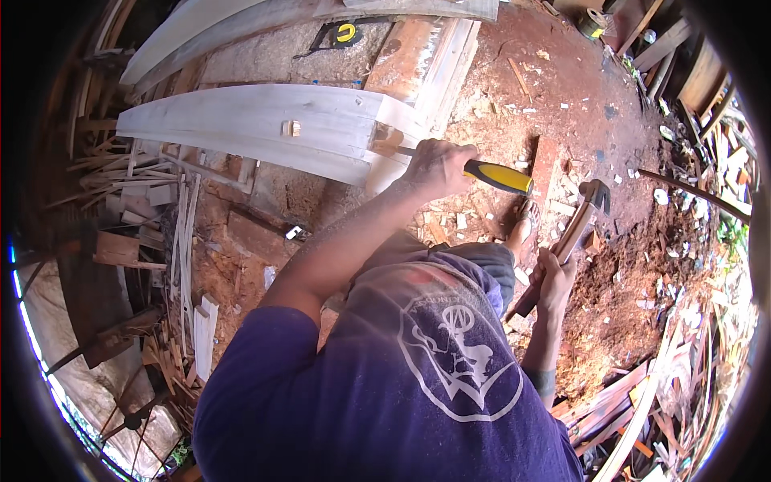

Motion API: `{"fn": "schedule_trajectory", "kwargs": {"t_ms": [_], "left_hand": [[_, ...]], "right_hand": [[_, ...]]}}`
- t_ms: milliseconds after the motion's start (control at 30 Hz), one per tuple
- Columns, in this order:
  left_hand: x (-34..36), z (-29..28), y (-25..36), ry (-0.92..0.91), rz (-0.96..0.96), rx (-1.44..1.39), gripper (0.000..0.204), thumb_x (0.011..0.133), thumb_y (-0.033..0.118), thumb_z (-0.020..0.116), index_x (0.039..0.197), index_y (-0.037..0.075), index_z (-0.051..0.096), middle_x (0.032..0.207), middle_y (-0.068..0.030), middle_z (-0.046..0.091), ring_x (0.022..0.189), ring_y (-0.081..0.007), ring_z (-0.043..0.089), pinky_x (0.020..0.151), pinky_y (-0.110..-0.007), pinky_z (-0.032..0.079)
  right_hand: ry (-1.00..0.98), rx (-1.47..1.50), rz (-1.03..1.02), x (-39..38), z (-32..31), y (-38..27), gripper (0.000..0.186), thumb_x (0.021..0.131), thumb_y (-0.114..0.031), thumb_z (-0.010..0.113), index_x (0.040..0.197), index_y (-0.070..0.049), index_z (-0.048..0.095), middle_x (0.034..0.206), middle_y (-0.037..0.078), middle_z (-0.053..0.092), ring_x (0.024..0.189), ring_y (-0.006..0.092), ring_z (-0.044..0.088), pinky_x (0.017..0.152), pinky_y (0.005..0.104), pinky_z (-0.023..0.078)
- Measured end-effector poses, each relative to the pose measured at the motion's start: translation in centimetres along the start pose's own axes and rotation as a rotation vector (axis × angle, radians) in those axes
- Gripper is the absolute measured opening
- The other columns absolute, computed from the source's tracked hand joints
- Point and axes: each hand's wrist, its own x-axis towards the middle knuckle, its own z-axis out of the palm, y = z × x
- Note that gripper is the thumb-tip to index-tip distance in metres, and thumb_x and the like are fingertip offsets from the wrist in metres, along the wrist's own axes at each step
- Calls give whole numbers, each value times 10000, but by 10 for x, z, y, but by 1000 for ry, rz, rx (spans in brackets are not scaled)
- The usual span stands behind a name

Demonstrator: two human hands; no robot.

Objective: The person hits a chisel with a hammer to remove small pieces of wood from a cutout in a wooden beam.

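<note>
My left hand [438, 169] is closed around a chisel [499, 176] near its blade. The yellow and black handle sticks out to the right of my fist. The blade points left into a notch at the right end of a pale wooden beam [265, 120], though my fingers partly hide the blade. To the right and lower, my right hand [554, 277] grips a hammer [573, 233] by its wooden handle. The dark metal head is up and to the right, apart from the chisel. A small wood block [291, 128] shows on the beam's face.
A yellow and black tape measure [345, 34] lies beyond the beam. Another long pale timber [233, 32] stands at the far left. Wood chips litter the reddish ground [554, 96]. Scrap sticks [185, 241] are at the left, more offcuts [642, 402] at the lower right. My bare foot [524, 225] shows between my hands.
</note>
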Motion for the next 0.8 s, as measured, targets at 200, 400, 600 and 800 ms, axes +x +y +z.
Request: {"fn": "schedule_trajectory", "kwargs": {"t_ms": [200, 400, 600, 800], "left_hand": [[-1, 10, -4, -81, -57, -19, 268, 730, 176, 697, 996, 151, 701, 751, -126, 706, 736, -342, 702, 709, -480, 536], [-2, 12, -4, -87, -62, -13, 242, 737, 192, 698, 976, 150, 693, 742, -121, 702, 722, -344, 699, 696, -483, 532], [-2, 9, -3, -87, -72, -15, 227, 748, 180, 696, 973, 151, 695, 755, -114, 709, 729, -333, 704, 710, -476, 537], [3, 7, 6, -166, -149, 10, 256, 752, 150, 694, 1007, 154, 709, 789, -124, 719, 755, -323, 714, 740, -456, 549]], "right_hand": [[85, 21, -24, -1, -10, -9, 113, 879, -61, 611, 881, -60, 498, 589, -10, 470, 413, 81, 424, 372, 242, 350], [232, 39, -227, 1, -42, -33, 109, 901, -125, 616, 976, -92, 544, 602, -17, 474, 440, 50, 425, 387, 196, 374], [410, 297, -700, -12, -30, -51, 62, 924, -156, 550, 878, -120, 531, 600, -14, 475, 460, 58, 413, 397, 211, 366], [-83, -219, -304, -7, 26, 36, 96, 901, -51, 489, 819, -99, 504, 565, -17, 455, 401, 66, 385, 315, 232, 335]]}}
